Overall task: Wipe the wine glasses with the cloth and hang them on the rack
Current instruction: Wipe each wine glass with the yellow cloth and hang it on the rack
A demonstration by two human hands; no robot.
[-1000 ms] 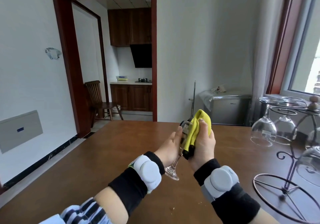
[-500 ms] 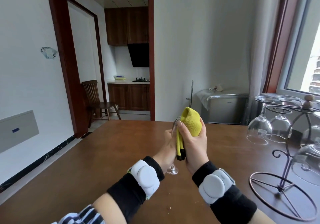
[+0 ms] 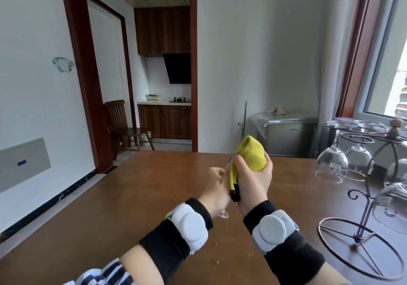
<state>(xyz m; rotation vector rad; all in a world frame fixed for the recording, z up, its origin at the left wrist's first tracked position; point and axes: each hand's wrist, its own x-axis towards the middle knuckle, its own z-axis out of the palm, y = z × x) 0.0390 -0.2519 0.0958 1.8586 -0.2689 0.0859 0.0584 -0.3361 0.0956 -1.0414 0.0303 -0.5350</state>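
One wine glass (image 3: 224, 213) sits between my two hands, held above the tabletop (image 3: 136, 196); only its foot shows below my left wrist, and the bowl is hidden under the cloth. My right hand (image 3: 253, 181) is curled around the one yellow cloth (image 3: 251, 156), which bulges over the top of the glass and hangs down in a fold with a dark edge between my palms. My left hand (image 3: 217, 185) is closed around the glass lower down, though I cannot see the stem itself. Each wrist wears one black band with a white pad, two in all. To my right stands one metal rack (image 3: 361, 236) on the tabletop, with four glasses (image 3: 331, 165) hanging upside down that I can count, the right ones cut off by the frame edge.
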